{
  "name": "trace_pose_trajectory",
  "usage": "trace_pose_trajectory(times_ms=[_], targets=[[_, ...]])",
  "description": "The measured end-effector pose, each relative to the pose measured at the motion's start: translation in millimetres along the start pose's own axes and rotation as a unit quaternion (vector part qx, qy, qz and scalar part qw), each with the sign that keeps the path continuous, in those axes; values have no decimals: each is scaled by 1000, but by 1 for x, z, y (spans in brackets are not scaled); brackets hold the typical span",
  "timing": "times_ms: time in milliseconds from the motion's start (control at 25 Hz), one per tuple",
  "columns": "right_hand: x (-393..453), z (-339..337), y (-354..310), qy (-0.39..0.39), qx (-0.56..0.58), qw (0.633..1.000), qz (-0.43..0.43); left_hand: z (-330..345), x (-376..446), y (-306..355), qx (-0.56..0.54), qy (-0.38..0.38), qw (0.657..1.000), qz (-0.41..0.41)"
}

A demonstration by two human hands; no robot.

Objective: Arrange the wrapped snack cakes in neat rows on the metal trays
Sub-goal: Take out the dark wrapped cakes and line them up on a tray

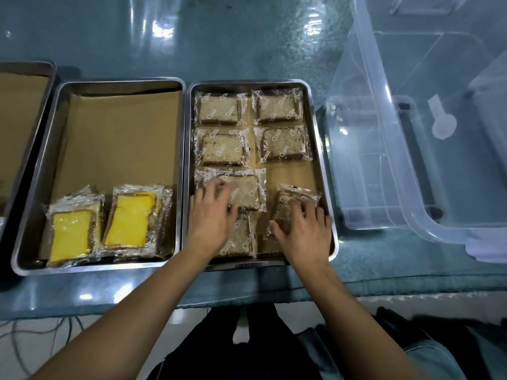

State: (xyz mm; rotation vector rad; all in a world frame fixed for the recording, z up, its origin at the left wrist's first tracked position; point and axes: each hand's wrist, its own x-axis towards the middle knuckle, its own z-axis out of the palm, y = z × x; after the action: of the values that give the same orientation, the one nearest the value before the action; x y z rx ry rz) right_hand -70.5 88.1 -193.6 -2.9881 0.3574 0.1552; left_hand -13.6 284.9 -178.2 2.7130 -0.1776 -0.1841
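Leftmost, a paper-lined tray [16, 111] runs off the table's edge, and the next tray [35, 171] holds two yellow cakes [72, 234] along its near edge. Further right, the third tray [319, 149] carries brown cakes [218, 109] in rows of two; the left hand [210, 220] lies spread on one [247, 192], the right hand [304, 231] spread on a tilted cake [285, 204] at its near right corner. Rightmost stands a clear bin [411, 133].

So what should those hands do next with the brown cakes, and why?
Probably straighten the tilted cake under the right hand and slide it up into the bare spot in the third row. The right tray already holds two neat pairs, and the left hand rests on a third-row cake with no partner beside it.
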Motion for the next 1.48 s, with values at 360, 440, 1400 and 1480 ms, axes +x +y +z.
trace_pose_trajectory(times_ms=[360,440,1400,1480], targets=[[10,3,11,-39,-13,994,-105,12,-8,-6,78,-84,992,55],[8,3,21,-38,11,991,-131,12,-5,-6,75,-82,993,50],[16,-1,-37,-99,332,937,-34,8,-16,-11,23,-55,998,19],[21,-2,-24,-67,330,942,-11,11,-11,1,21,-84,995,39]])
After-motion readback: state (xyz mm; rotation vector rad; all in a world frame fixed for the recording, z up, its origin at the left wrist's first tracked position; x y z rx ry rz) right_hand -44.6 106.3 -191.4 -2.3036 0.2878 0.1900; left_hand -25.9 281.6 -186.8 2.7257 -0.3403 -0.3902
